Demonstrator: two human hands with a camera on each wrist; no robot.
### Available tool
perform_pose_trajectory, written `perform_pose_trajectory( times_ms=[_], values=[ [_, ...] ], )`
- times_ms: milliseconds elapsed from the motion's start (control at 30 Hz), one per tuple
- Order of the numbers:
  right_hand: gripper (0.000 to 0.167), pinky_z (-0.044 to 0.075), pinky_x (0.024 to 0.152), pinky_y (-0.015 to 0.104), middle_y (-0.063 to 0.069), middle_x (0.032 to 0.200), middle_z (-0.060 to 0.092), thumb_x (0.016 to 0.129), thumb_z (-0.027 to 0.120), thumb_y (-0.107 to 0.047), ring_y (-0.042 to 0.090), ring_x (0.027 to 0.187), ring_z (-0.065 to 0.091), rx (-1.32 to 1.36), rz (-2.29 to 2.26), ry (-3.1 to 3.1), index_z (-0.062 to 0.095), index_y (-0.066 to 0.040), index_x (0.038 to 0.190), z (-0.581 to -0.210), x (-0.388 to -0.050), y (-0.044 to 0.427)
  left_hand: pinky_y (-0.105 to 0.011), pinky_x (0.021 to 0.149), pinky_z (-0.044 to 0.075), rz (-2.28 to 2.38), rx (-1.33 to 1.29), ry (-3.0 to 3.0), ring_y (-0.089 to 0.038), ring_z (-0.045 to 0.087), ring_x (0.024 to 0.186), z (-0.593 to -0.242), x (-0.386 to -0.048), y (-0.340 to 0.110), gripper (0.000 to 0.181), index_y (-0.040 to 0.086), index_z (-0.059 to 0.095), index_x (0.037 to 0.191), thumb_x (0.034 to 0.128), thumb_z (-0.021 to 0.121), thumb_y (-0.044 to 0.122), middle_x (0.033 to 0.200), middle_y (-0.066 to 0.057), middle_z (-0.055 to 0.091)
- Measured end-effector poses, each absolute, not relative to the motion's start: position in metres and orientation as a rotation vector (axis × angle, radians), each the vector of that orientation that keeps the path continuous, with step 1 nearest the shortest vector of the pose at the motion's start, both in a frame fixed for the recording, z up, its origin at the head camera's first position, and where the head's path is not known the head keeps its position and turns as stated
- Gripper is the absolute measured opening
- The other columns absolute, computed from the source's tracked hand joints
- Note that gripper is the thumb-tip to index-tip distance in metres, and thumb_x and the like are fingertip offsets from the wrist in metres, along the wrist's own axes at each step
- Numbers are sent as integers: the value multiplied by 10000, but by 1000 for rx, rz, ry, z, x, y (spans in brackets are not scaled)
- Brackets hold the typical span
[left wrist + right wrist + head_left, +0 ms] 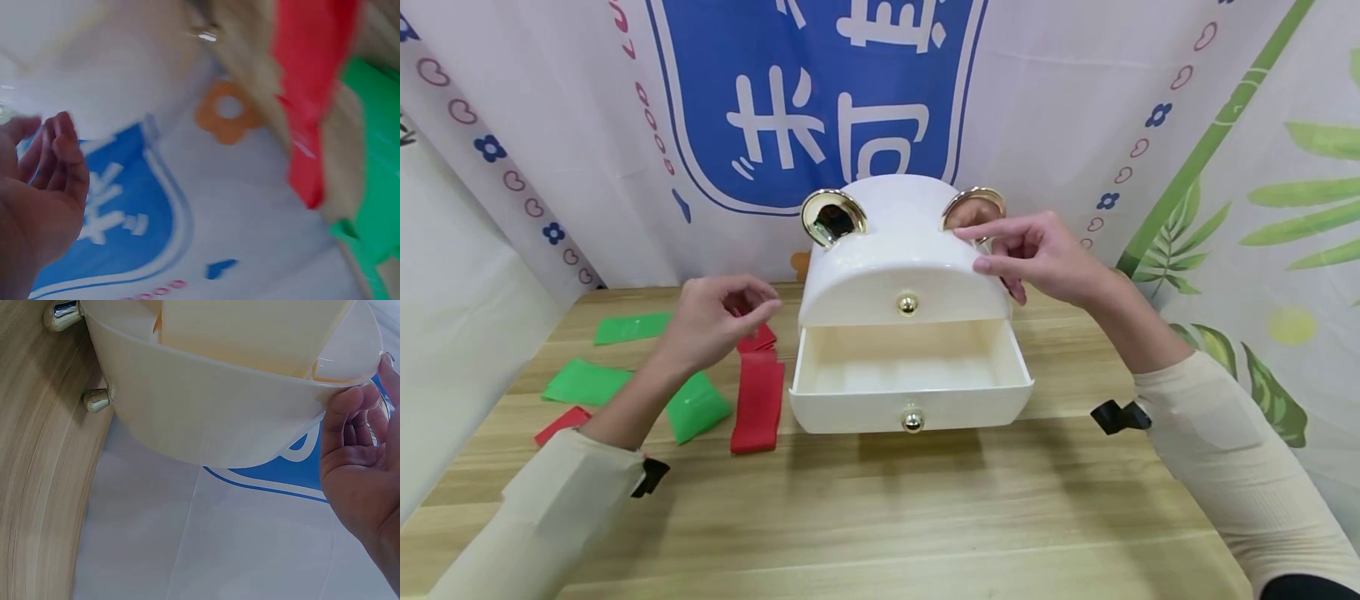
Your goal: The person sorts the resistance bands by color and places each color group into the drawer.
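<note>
A white domed drawer box (917, 217) with two gold ears stands at the middle of the table. Its lower drawer (910, 404) is pulled out toward me, with a gold knob on its front; the upper front is closed. My right hand (1037, 254) is at the box's upper right edge, index finger stretched over the top and thumb against the side. In the right wrist view the fingertips touch the rim beside the box's side wall (187, 406). My left hand (718, 321) hovers left of the box, fingers loosely bent and holding nothing.
Red strips (758, 404) and green strips (636, 327) lie on the wooden table (880, 533) to the left of the box. A printed white and blue curtain (715, 150) hangs close behind it. On the right hangs a leaf-patterned cloth (1262, 275).
</note>
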State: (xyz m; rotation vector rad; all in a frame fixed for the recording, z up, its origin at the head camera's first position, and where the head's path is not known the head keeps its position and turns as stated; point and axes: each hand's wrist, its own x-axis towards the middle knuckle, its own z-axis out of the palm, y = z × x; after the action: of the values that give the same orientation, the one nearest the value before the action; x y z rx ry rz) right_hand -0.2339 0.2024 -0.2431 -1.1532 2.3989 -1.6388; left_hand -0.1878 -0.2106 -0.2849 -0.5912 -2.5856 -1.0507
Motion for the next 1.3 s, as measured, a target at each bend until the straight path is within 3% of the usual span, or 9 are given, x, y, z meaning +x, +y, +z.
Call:
perform_pose_trajectory(
  times_ms=[133,400,667,1033,1300],
  values=[
    [363,452,400,268,109,586,536,936,679,80,164,418,505,-1156,-1635,2396,683,49,1297,-243,-234,202,-246,652,525,-892,-602,-2821,-235,623,759,-304,-208,-226,182,-18,771,1055,896,802,63,855,-95,696],
    [364,447,404,268,110,583,536,943,677,71,171,417,509,-1134,-1630,2409,684,39,1305,-243,-233,203,-363,705,571,-671,-669,-3058,-255,641,820,-329,-227,-242,267,-52,775,1070,834,851,47,943,-133,714],
    [366,450,406,272,112,585,537,945,678,66,171,419,512,-1124,-1626,2416,686,28,1310,-243,-233,203,-333,707,556,-704,-757,-3143,-210,625,798,-340,-232,-245,319,-72,760,1098,833,866,71,914,-101,722],
    [366,445,404,271,101,583,519,944,683,64,176,414,503,-1148,-1615,2425,679,43,1309,-242,-234,203,-329,701,557,-707,-762,-3225,-191,599,759,-352,-242,-249,247,-17,755,996,812,887,84,856,-55,690],
    [369,449,403,274,99,586,520,938,686,68,183,413,504,-1155,-1611,2432,676,50,1307,-242,-235,203,-342,727,567,-673,-719,-3270,-203,610,778,-360,-245,-251,278,-37,742,1035,821,876,78,883,-82,695]
  ],
)
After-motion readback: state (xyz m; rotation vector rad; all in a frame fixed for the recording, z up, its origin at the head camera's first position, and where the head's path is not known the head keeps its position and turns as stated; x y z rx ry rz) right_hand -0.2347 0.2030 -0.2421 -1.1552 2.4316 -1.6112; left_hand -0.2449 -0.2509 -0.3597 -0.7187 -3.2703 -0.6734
